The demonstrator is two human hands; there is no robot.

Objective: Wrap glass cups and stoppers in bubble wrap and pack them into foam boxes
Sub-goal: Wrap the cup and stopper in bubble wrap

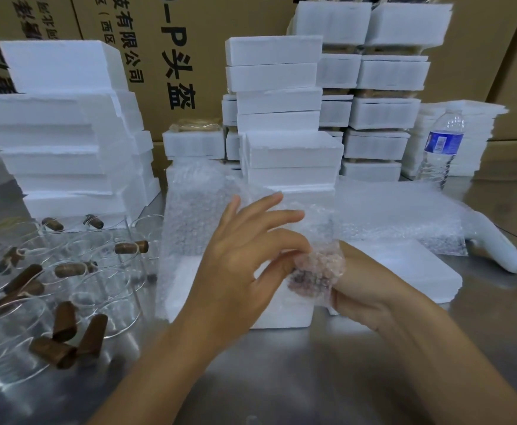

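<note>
Centrally, left hand (245,259) pinches a wrapped bundle (318,271); right hand (370,289) grips it. Cups (97,289) and stoppers (64,322) lie lower left

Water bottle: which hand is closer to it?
Right. The right hand is in front of the bottle, a bit to its left, holding a bubble-wrap bundle; the left hand is farther left, pinching the same bundle.
</note>
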